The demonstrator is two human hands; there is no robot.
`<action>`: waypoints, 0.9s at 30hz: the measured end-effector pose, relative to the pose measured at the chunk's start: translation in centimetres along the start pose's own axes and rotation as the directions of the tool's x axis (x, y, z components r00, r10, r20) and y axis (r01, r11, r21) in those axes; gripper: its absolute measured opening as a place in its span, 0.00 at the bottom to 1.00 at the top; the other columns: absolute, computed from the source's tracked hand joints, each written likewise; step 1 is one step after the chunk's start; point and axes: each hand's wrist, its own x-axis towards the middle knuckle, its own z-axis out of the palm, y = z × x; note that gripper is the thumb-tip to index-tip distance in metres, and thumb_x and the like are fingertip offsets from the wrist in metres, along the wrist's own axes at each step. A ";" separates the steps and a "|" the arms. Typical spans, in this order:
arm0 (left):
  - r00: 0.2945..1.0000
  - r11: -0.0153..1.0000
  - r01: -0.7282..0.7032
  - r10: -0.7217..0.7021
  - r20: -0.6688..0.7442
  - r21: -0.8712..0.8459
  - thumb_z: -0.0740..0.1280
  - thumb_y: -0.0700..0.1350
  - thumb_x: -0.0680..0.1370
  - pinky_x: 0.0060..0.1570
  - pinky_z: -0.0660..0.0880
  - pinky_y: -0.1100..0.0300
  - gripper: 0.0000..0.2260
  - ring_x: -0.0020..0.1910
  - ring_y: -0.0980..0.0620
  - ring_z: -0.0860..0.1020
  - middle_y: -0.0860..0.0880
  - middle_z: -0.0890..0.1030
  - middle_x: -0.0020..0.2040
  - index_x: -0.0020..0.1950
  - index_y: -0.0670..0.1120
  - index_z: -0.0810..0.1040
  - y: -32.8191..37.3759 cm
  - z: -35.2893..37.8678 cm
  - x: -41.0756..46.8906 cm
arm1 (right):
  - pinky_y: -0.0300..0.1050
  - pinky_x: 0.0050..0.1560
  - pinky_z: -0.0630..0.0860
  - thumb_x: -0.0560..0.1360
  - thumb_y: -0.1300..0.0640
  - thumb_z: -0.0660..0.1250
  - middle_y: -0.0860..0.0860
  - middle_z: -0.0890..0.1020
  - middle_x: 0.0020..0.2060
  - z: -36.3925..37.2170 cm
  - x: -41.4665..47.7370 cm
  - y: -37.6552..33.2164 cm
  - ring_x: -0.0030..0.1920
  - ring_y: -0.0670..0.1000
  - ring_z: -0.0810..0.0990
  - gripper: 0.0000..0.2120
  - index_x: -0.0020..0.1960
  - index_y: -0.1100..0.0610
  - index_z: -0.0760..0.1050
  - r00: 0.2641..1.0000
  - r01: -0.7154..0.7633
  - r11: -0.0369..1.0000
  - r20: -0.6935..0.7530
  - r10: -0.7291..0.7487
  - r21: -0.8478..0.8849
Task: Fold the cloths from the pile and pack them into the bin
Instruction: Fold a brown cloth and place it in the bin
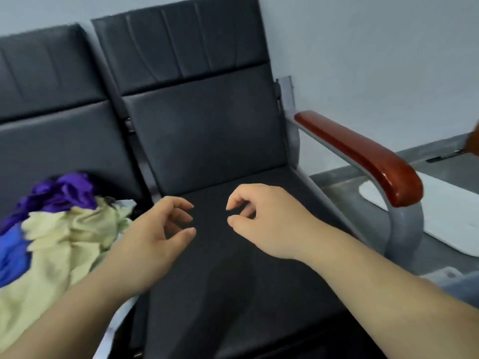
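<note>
Pale grey wall [363,47] behind a row of black padded chairs, and the end chair has a red-brown armrest [363,154]. Grey floor to the right carries a white mat-like sheet [440,211]. Both hands hover over the end seat [233,294], close together with fingertips facing each other. The left hand [155,234] and right hand [261,218] are loosely curled and hold nothing. The pile [59,229] sits on the neighbouring seat, to the left of both hands. It has a purple cloth [64,190] at the far end, a pale yellow cloth [64,242] across the middle and near part, and a blue cloth [13,255] at the frame edge. The left forearm crosses in front of the yellow cloth's near edge; I cannot tell whether they touch. The left hand is much nearer the pile, and the right is well apart from it. The pile's long axis seems to run from the chair back toward the viewer, though its left side is cut off. It is a crumpled heap, so it points no clear way. No bin is in view. Judgement: no cloth is in hand or on the end seat, and the next pick is a short leftward reach, likely with the left hand onto the yellow cloth. The bare end seat looks like the folding surface.
</note>
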 end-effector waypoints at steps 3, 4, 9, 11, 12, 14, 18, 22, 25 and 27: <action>0.992 0.995 0.088 -0.084 -0.093 0.045 0.72 0.45 0.77 0.46 0.76 0.61 0.14 0.44 0.59 0.80 0.65 0.79 0.48 0.55 0.61 0.74 -4.8 -5.1 -2.5 | 0.35 0.44 0.76 0.79 0.49 0.68 0.40 0.80 0.46 5.1 3.6 -5.1 0.45 0.42 0.79 0.05 0.55 0.43 0.78 0.992 0.086 0.996 0.095 -0.085 -0.002; 0.984 0.990 0.132 -0.124 -0.128 0.053 0.72 0.45 0.77 0.45 0.75 0.61 0.14 0.44 0.59 0.80 0.63 0.80 0.48 0.55 0.61 0.74 -6.8 -6.8 -3.5 | 0.38 0.45 0.78 0.79 0.50 0.68 0.42 0.81 0.45 7.0 4.7 -6.8 0.45 0.43 0.80 0.05 0.54 0.44 0.79 0.985 0.108 0.994 0.131 -0.108 0.005; 0.923 0.937 0.342 -0.319 -0.215 0.077 0.73 0.50 0.76 0.38 0.74 0.65 0.11 0.41 0.65 0.78 0.61 0.80 0.51 0.54 0.61 0.75 -14.6 -14.1 -7.2 | 0.39 0.39 0.72 0.78 0.53 0.68 0.42 0.78 0.39 16.2 9.3 -13.2 0.39 0.43 0.76 0.04 0.52 0.47 0.80 0.947 0.204 0.979 0.249 -0.202 0.015; 0.876 0.910 0.413 -0.385 -0.289 0.037 0.73 0.50 0.77 0.30 0.71 0.69 0.10 0.38 0.66 0.78 0.61 0.80 0.51 0.53 0.61 0.76 -17.2 -16.7 -8.3 | 0.39 0.40 0.71 0.77 0.51 0.69 0.40 0.77 0.39 19.9 10.9 -15.4 0.40 0.42 0.76 0.04 0.51 0.46 0.80 0.936 0.212 0.977 0.284 -0.209 0.021; 0.848 0.895 0.446 -0.416 -0.329 0.017 0.73 0.50 0.77 0.30 0.72 0.70 0.10 0.38 0.65 0.78 0.61 0.79 0.52 0.53 0.61 0.76 -18.5 -17.8 -8.9 | 0.39 0.41 0.71 0.77 0.50 0.69 0.40 0.78 0.40 21.7 11.6 -16.5 0.42 0.42 0.77 0.04 0.52 0.45 0.80 0.929 0.216 0.976 0.303 -0.212 0.021; 0.798 0.867 0.499 -0.463 -0.386 -0.009 0.73 0.51 0.76 0.36 0.75 0.66 0.11 0.40 0.62 0.79 0.60 0.79 0.54 0.55 0.61 0.76 -21.0 -19.2 -9.7 | 0.34 0.43 0.71 0.77 0.51 0.69 0.40 0.80 0.44 24.6 12.7 -18.2 0.47 0.43 0.78 0.06 0.54 0.45 0.80 0.918 0.231 0.973 0.327 -0.224 0.017; 0.703 0.796 0.605 -0.525 -0.480 0.017 0.72 0.51 0.76 0.41 0.76 0.59 0.17 0.45 0.53 0.81 0.57 0.78 0.57 0.63 0.59 0.76 -25.4 -21.0 -10.9 | 0.36 0.44 0.72 0.75 0.51 0.70 0.41 0.80 0.45 29.4 14.4 -20.9 0.47 0.45 0.79 0.05 0.52 0.45 0.80 0.901 0.255 0.966 0.354 -0.250 0.035; 0.620 0.641 0.756 -0.637 -0.459 0.132 0.70 0.56 0.76 0.50 0.69 0.57 0.23 0.57 0.48 0.75 0.48 0.73 0.65 0.71 0.57 0.71 -29.9 -21.1 -11.5 | 0.43 0.53 0.77 0.76 0.50 0.70 0.41 0.81 0.52 33.8 14.9 -22.0 0.50 0.45 0.80 0.04 0.50 0.43 0.77 0.859 0.256 0.964 0.441 -0.259 0.067; 0.553 0.551 0.826 -0.746 -0.371 0.123 0.71 0.55 0.76 0.47 0.70 0.57 0.16 0.49 0.47 0.75 0.46 0.76 0.59 0.59 0.50 0.74 -33.1 -19.9 -11.8 | 0.42 0.55 0.75 0.76 0.50 0.70 0.41 0.79 0.54 36.0 14.5 -21.3 0.53 0.45 0.79 0.10 0.58 0.45 0.78 0.828 0.210 0.977 0.524 -0.200 0.040; 0.546 0.541 0.829 -0.724 -0.422 0.143 0.69 0.48 0.78 0.44 0.71 0.57 0.06 0.43 0.47 0.75 0.46 0.80 0.50 0.51 0.47 0.77 -34.2 -19.8 -11.8 | 0.42 0.55 0.76 0.76 0.49 0.71 0.42 0.79 0.51 36.9 14.1 -20.7 0.53 0.46 0.79 0.13 0.60 0.46 0.78 0.819 0.179 0.984 0.551 -0.162 0.024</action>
